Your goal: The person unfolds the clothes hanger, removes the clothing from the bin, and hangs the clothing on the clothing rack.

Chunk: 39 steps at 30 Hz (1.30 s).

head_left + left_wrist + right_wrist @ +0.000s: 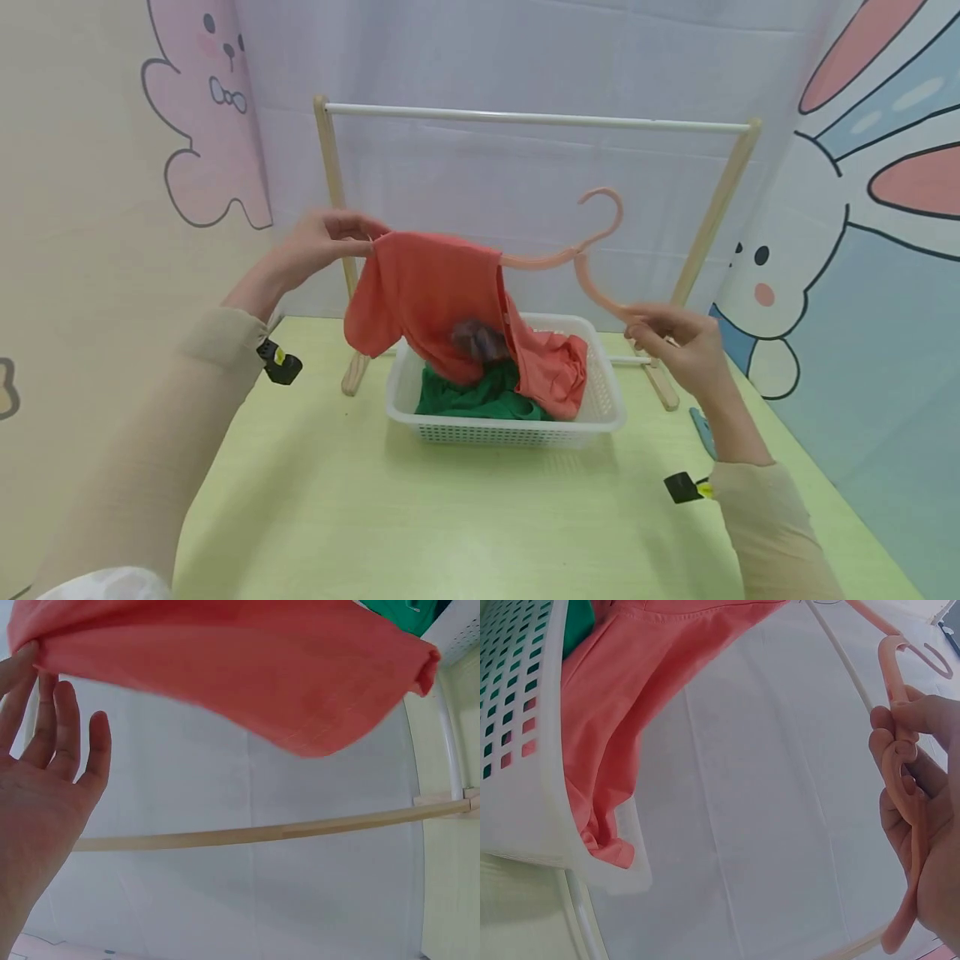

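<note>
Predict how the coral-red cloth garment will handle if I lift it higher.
The coral-red cloth garment should be floppy: it sags in soft folds below the peach plastic hanger. It is probably light, since the cloth looks thin. Its lower part may drag, because it lies bunched in the white perforated plastic basket.

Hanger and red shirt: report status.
Left hand pinches red shirt at shoulder. Right hand grips hanger by bare arm; other arm inside shirt. Possible snag: shirt's loose side lies in white basket.
</note>
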Available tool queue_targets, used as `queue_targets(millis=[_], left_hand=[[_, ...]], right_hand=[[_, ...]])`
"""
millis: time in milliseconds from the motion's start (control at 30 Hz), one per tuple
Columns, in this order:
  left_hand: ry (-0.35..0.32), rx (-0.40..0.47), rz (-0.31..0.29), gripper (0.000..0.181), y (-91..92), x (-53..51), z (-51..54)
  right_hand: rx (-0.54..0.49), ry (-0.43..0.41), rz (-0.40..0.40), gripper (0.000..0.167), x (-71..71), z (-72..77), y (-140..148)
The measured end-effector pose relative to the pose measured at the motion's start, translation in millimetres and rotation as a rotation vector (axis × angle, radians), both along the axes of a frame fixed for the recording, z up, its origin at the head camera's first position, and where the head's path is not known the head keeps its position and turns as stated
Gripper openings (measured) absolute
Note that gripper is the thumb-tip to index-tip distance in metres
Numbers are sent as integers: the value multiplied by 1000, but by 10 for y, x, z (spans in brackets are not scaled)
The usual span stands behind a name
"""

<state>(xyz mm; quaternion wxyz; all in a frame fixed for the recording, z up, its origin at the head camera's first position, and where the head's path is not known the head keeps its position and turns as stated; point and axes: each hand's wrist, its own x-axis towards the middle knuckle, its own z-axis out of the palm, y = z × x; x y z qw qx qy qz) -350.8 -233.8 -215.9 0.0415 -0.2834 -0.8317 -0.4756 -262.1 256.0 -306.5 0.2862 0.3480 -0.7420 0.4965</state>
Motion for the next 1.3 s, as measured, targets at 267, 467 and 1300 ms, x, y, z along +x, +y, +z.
queue_targets(millis=[267,467,1300], left_hand=[[-5,-74,12,25,-31,65,-115],[89,-120,77,19,-5,97,-230],[245,-66,109,10,128,145,-340]], right_hand=[[96,-5,-66,30,2,-11,-48],[125,-17,-60,31,7,-26,-78],[217,2,-102,28,12,21,-336]])
